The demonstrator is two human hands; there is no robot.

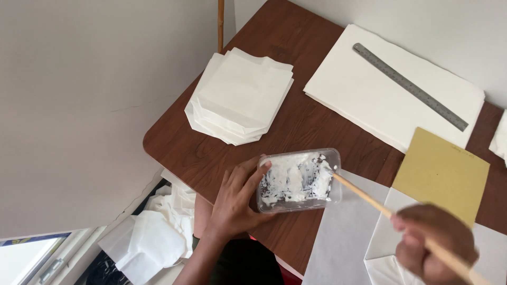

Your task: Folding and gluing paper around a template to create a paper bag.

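Note:
A clear plastic tub smeared inside with white paste sits on the brown wooden table. My left hand holds the tub by its left end, fingers curled around the side. My right hand, blurred at the lower right, is closed on a long thin wooden stick. The stick's tip is dipped into the paste at the tub's right end. Under my right hand lies a partly folded white paper sheet.
A stack of folded white paper bags lies at the table's far left. A pile of large white sheets carries a metal ruler. A tan cardboard square rests to the right. More white paper lies below the table edge.

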